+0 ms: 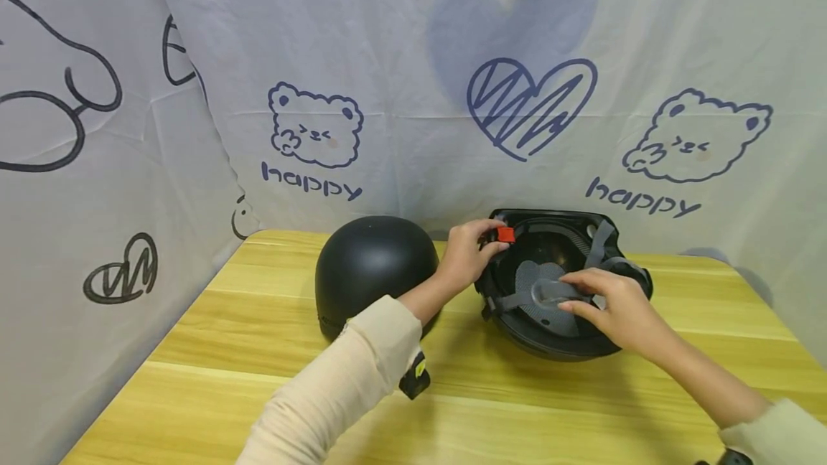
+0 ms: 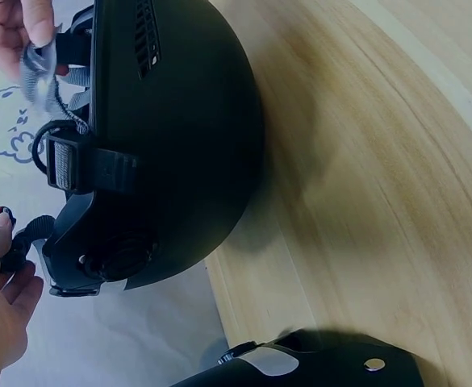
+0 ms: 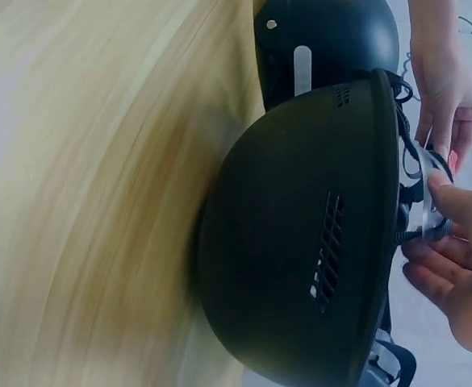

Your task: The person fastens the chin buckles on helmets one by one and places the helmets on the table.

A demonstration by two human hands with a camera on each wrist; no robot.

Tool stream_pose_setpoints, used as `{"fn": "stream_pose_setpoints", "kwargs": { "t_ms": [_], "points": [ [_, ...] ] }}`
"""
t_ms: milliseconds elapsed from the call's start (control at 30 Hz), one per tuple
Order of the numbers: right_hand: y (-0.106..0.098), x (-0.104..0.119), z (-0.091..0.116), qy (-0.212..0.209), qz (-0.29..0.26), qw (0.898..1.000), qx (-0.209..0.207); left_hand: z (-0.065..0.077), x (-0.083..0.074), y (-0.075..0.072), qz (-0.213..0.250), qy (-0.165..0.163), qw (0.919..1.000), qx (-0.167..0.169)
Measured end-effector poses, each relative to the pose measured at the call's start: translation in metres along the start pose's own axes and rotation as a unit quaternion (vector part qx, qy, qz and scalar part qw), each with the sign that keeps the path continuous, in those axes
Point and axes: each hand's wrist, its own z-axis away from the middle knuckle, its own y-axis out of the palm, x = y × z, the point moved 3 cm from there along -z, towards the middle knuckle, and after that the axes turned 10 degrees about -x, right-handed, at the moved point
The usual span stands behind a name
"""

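An upturned black helmet [image 1: 565,348] rests on the table, its dark padded inside facing up. At its back left edge my left hand [image 1: 461,257] pinches a black buckle with a red piece [image 1: 506,235] between thumb and fingers. My right hand [image 1: 620,311] holds the grey chin strap [image 1: 517,301] over the helmet's opening, thumb and fingertips on its clear chin pad [image 1: 548,293]. In the right wrist view this clear pad [image 3: 427,197] stands beside the rim, in the right hand's fingers. The left wrist view shows the buckle [image 2: 14,254] in the left fingers.
A second black helmet [image 1: 375,271] stands dome up to the left, close beside the left forearm. Both helmets are on a wood-grain table [image 1: 491,407]. Behind it hangs a pale printed cloth [image 1: 413,56], which also covers the left side.
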Motion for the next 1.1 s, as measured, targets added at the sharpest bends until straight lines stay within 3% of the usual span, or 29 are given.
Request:
{"fn": "stream_pose_setpoints", "kwargs": {
  "t_ms": [233, 467, 767, 1100],
  "points": [
    [0.005, -0.007, 0.0, 0.006, 0.004, 0.997, 0.083, 0.0, 0.0, 0.0, 0.001, -0.004, 1.0, 0.002],
    [0.012, -0.006, -0.003, 0.019, -0.024, 0.984, 0.178, 0.0, -0.001, 0.0, -0.001, 0.0, 1.0, 0.003],
    [0.034, 0.004, -0.006, 0.04, -0.119, 0.973, 0.195, 0.0, 0.0, 0.0, -0.011, 0.013, 0.9998, -0.005],
    [0.046, -0.006, -0.018, 0.046, -0.071, 0.98, 0.179, 0.002, 0.001, -0.001, -0.01, 0.002, 0.9999, 0.0]
  ]
}}
